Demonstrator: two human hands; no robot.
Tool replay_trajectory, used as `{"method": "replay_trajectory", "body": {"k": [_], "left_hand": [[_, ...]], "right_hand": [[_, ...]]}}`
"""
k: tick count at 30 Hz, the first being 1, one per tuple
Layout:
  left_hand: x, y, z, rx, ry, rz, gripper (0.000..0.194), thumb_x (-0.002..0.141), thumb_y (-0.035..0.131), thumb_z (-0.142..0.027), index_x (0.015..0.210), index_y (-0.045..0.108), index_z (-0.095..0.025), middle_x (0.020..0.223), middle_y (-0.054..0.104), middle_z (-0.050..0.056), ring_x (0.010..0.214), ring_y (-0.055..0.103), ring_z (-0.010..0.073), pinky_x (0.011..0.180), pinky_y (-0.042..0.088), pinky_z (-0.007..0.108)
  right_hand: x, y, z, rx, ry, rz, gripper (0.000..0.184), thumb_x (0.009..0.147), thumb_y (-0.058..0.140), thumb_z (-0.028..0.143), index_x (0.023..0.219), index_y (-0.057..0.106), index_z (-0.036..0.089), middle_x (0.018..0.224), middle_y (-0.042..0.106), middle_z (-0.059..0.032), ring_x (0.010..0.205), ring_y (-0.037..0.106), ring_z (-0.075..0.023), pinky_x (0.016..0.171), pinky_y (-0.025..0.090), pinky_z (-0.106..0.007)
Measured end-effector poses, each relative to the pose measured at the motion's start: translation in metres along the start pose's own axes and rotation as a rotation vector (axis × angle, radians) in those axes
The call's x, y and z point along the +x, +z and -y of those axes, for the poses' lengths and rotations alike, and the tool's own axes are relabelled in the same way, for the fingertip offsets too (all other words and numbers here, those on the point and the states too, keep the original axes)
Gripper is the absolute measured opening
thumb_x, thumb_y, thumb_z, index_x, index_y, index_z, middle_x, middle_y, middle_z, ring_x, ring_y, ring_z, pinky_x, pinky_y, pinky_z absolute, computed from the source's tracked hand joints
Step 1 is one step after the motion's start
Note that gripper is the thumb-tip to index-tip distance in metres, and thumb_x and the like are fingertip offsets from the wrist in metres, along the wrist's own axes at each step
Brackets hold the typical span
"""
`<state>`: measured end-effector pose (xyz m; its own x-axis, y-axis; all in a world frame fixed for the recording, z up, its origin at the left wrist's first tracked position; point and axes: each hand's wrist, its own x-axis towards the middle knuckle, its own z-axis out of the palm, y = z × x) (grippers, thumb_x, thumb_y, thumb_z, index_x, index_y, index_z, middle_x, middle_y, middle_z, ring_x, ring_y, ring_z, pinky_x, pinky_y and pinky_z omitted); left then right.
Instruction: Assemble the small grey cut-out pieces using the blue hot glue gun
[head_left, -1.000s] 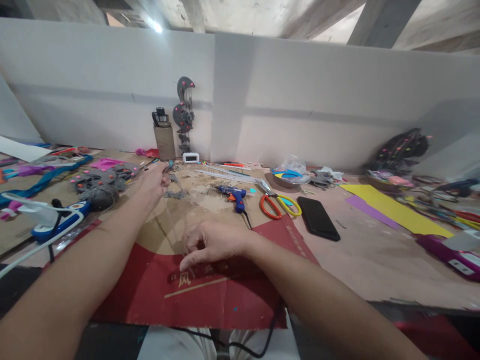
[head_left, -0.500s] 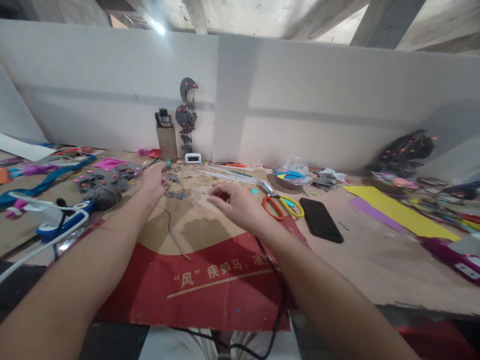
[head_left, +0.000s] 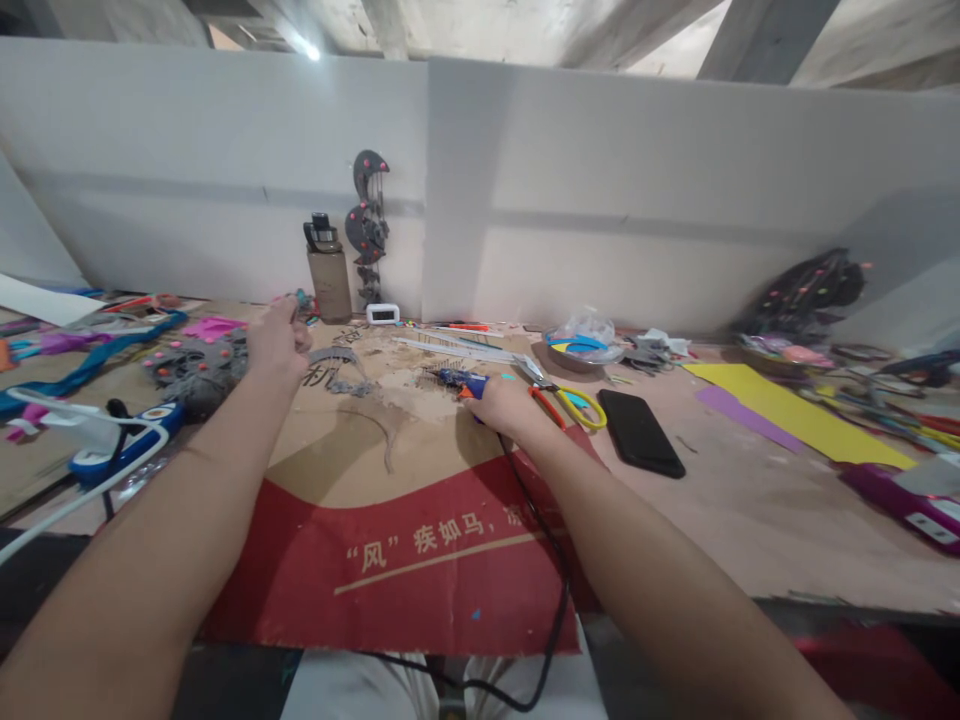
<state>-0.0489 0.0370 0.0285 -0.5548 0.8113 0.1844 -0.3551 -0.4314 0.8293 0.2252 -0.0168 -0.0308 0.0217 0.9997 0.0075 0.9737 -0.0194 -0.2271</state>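
My right hand (head_left: 502, 408) is closed around the handle of a blue hot glue gun (head_left: 456, 377) with an orange trigger, which rests on the cardboard. A black cord (head_left: 536, 500) runs from it toward my lap. My left hand (head_left: 277, 338) is at the far left, fingers curled, near a small teal item (head_left: 303, 299) beside the bottle. What its fingers hold, if anything, is hidden. Just right of that hand lies a grey fuzzy piece (head_left: 349, 378) on the cardboard, with a loose grey strand (head_left: 388, 440) nearer to me.
Red-and-yellow-handled scissors (head_left: 577, 408) and a black phone (head_left: 640, 432) lie right of the glue gun. Behind stand a bottle (head_left: 328, 280) and a small white clock (head_left: 382, 314). Grey pieces with pink dots (head_left: 195, 365) and a blue power strip (head_left: 124, 445) are at left.
My right hand has moved from above the red cardboard forward and right, and taken hold of the glue gun. My left hand has shifted slightly left and back, away from the grey piece.
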Motion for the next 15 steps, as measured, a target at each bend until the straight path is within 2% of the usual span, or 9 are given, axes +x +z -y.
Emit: {"method": "replay_trajectory", "body": {"k": [2,4,7,9,11,15], "left_hand": [[0.0,0.0,-0.008,-0.023,0.019,0.011,0.021,0.074,0.052,-0.009,0.063,0.036,-0.016,0.047,0.037,-0.009,0.037,0.019,0.0024,0.038,0.008,0.021],[-0.001,-0.001,-0.015,-0.048,0.028,0.066,0.016,0.076,0.051,-0.011,0.065,0.04,-0.015,0.052,0.047,-0.007,0.037,0.02,0.0019,0.037,0.009,0.02],[-0.005,0.0,-0.016,-0.055,0.047,0.144,0.013,0.078,0.05,-0.014,0.066,0.045,-0.015,0.058,0.053,-0.005,0.036,0.021,0.0016,0.036,0.01,0.021],[-0.012,0.003,-0.007,-0.006,0.01,0.194,0.016,0.075,0.055,-0.015,0.064,0.043,-0.016,0.051,0.046,-0.007,0.034,0.022,0.0019,0.035,0.01,0.02],[-0.024,0.006,0.007,0.064,-0.084,0.282,0.021,0.071,0.06,-0.017,0.061,0.042,-0.017,0.045,0.038,-0.008,0.033,0.025,0.0028,0.034,0.011,0.02],[-0.048,0.013,0.028,0.165,-0.183,0.405,0.02,0.068,0.066,-0.022,0.064,0.047,-0.017,0.044,0.034,-0.008,0.031,0.025,0.0026,0.033,0.011,0.02]], "right_hand": [[0.002,0.003,-0.003,0.064,0.008,-0.025,0.037,0.077,0.055,0.033,0.104,0.062,0.009,0.099,0.066,-0.0203,0.093,0.063,-0.025,0.075,0.045,-0.029],[0.005,0.005,-0.006,0.126,-0.004,-0.042,0.031,0.074,0.057,0.028,0.098,0.064,0.01,0.092,0.067,-0.0194,0.087,0.064,-0.0243,0.071,0.046,-0.028],[0.008,0.005,-0.008,0.216,0.015,-0.021,0.026,0.072,0.057,0.029,0.088,0.066,0.011,0.084,0.068,-0.017,0.08,0.064,-0.0235,0.065,0.045,-0.028],[0.011,0.003,-0.01,0.316,0.033,-0.013,0.025,0.072,0.056,0.031,0.085,0.065,0.012,0.079,0.068,-0.0133,0.073,0.063,-0.0212,0.061,0.044,-0.028],[0.012,0.0,-0.01,0.445,0.03,-0.038,0.023,0.071,0.054,0.031,0.085,0.062,0.014,0.074,0.066,-0.0094,0.065,0.06,-0.0186,0.056,0.043,-0.027],[0.009,-0.009,-0.001,0.736,-0.058,-0.259,0.026,0.069,0.049,0.025,0.094,0.055,0.016,0.076,0.062,-0.0054,0.059,0.056,-0.015,0.054,0.043,-0.026]]}}
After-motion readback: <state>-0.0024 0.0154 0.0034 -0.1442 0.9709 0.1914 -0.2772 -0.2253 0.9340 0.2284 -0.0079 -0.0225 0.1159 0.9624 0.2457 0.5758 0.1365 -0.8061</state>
